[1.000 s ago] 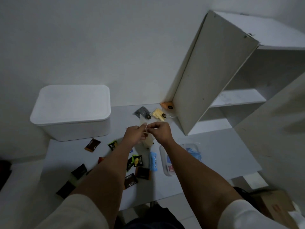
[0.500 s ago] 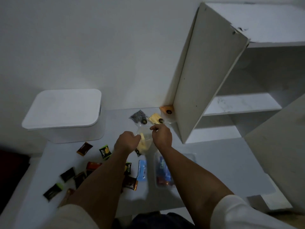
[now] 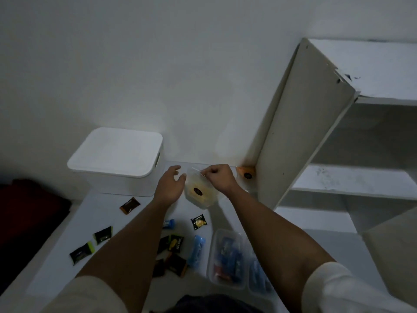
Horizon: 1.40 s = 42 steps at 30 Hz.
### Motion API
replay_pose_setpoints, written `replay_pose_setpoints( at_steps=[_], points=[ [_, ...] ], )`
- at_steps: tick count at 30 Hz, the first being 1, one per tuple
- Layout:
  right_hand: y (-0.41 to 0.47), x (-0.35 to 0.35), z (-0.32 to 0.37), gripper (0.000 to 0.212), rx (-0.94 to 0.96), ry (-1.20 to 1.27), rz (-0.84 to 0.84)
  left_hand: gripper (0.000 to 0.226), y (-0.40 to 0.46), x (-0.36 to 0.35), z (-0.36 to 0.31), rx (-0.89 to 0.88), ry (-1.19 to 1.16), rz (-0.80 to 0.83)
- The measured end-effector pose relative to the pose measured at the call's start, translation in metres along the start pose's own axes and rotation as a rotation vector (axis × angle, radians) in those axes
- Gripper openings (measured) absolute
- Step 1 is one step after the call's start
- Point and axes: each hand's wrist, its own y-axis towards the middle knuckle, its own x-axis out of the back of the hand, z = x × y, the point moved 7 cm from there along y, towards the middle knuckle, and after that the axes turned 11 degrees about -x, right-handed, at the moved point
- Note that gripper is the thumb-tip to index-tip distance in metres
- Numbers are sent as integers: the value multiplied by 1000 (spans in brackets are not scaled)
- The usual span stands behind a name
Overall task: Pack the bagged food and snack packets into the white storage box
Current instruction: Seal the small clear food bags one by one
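Clear food bag (image 3: 201, 192) hangs above the surface (image 3: 144, 213), just right of the white storage box (image 3: 117, 160), lid on. Contents yellowish with a dark label, unreadable. Right hand (image 3: 218, 177) grip pinched on the bag's top edge, fingers curled. Left hand (image 3: 169, 185) fingers spread, holding nothing, beside the bag. Snack packets (image 3: 173, 243) scattered on the surface, some hidden under the left forearm; one black packet (image 3: 199, 221) reads "Nektar", roughly. Plastic tray (image 3: 226, 259) near edge, contents blurred.
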Motion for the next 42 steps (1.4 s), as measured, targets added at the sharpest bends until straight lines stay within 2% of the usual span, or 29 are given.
replay_pose_setpoints(
  at_steps=[3, 8, 11, 14, 19, 23, 27, 30, 35, 42],
  points=[
    [-3, 6, 12, 18, -2, 50, 77, 38, 1, 1, -7, -36, -39, 32],
    [-7, 8, 13, 20, -63, 122, 154, 17, 0, -1, -18, -99, -98, 5],
    [-7, 5, 6, 20, -140, 199, 212, 22, 0, -4, -16, -101, -137, 11],
    [-9, 4, 5, 33, -152, 199, 248, 23, -1, -2, -17, -85, -144, 6],
    [-10, 8, 11, 23, -100, 120, 270, 21, -2, 1, -12, -27, -180, -2],
    [-10, 6, 15, 24, -123, 64, 264, 22, -4, 13, -6, 20, -218, -101],
    [-13, -4, 23, 20, -109, 108, 270, 19, 0, 27, -4, 44, -297, -158],
    [-20, -5, 34, 22, -76, 133, 216, 26, 2, 35, -5, 41, -393, -125],
    [-30, -9, 45, 29, -88, 134, 182, 26, 10, 47, -10, -1, -393, -51],
    [-50, -39, 55, 14, -157, 96, 178, 26, 8, 66, -10, -124, -271, 180]
  ],
)
